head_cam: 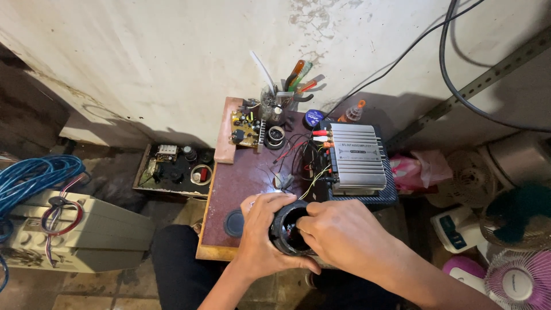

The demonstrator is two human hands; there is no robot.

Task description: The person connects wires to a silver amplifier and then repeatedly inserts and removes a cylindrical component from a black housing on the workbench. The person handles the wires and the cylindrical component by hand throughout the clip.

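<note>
Fingers of the left hand [261,238] wrap tight around a round black ring-shaped part [287,229], held over the near edge of the brown wooden board [241,178]. The right hand [344,232] pinches its rim. Behind sits a ridged silver metal box [357,156].

both forearms bare, no sleeves in view. no rings, watch or gloves on left hand [261,241] or right hand [338,229]. dark trousers [178,264].
</note>
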